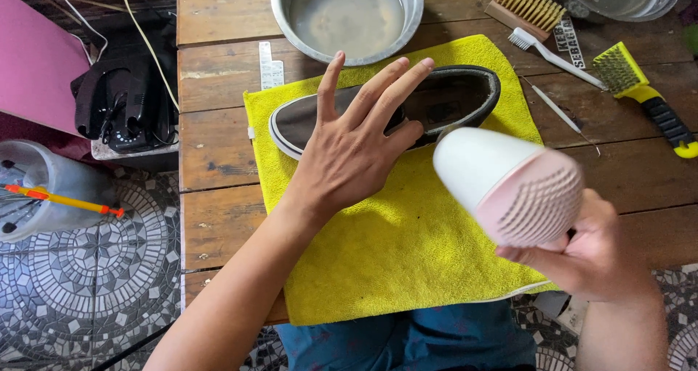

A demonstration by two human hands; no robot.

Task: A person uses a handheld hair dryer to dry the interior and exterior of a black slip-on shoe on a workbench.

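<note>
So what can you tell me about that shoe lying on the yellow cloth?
The shoe is a dark slip-on with a pale sole edge, seemingly canvas. It lies on a yellow cloth on the wooden table, toe toward the left, opening toward the right. The left hand spreads over its middle, fingers open; whether it touches is unclear. The right hand holds a white and pink hair dryer near its heel.

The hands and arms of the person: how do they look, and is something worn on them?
Both the left hand and the right hand are bare: no gloves, and no rings, watch or bracelet show. The forearms are bare too, with no sleeves in view. The fingernails are short and unpainted.
</note>
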